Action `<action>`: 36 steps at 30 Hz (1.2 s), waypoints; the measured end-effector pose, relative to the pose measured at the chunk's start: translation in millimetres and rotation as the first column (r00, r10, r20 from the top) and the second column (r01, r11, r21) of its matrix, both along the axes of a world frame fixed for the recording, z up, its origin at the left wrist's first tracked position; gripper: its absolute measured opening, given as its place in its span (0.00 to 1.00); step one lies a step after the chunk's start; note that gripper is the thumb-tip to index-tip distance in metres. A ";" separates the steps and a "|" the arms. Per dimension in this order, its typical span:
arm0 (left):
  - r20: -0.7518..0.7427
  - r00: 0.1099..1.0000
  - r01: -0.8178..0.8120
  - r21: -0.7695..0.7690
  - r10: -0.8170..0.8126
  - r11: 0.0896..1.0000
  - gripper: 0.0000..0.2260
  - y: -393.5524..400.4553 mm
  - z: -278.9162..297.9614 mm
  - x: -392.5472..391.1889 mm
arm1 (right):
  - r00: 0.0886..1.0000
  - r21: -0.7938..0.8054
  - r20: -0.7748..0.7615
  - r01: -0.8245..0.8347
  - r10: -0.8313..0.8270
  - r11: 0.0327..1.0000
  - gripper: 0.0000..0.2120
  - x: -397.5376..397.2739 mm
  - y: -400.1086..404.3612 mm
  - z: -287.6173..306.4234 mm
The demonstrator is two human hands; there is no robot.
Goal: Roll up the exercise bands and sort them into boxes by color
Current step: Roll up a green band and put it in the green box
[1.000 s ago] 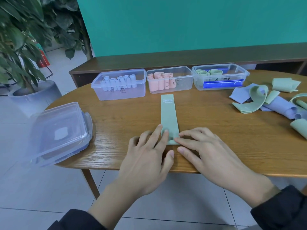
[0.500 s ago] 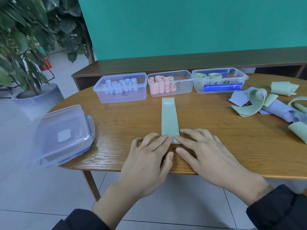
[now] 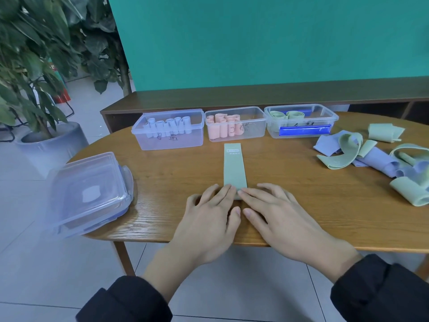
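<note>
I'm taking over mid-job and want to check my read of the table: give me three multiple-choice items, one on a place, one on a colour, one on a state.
1. Where is the clear plastic box holding green rolled bands?
A. rightmost in the row
B. middle
C. leftmost

2. What colour is the flat rubber exercise band under the hands?
A. pink
B. lavender
C. pale green

3. How do the left hand and right hand stand?
A. both lifted off the table
B. fingers pressing the band's near end
C. one reaching into a box

Answers: 1 A, it sits right of the clear box of pink rolls. 2 C, it matches the loose green bands at the right. 3 B, fingertips of both lie on the band's near end.
</note>
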State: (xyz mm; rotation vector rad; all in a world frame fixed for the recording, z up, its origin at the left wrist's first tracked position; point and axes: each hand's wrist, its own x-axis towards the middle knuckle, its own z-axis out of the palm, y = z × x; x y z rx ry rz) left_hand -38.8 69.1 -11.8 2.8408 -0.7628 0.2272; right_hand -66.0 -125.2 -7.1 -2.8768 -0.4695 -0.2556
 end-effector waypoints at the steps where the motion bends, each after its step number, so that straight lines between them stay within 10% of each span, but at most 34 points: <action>1: -0.022 1.000 0.004 -0.007 -0.004 1.000 0.29 -0.5 0.4 3.7 | 1.000 -0.002 -0.016 0.008 -0.008 1.000 0.27 2.1 0.1 1.5; 36: 0.066 0.997 0.037 -0.153 -0.027 0.987 0.20 -9.4 5.9 38.6 | 0.991 0.032 -0.124 0.043 -0.039 0.999 0.27 46.9 -4.2 9.6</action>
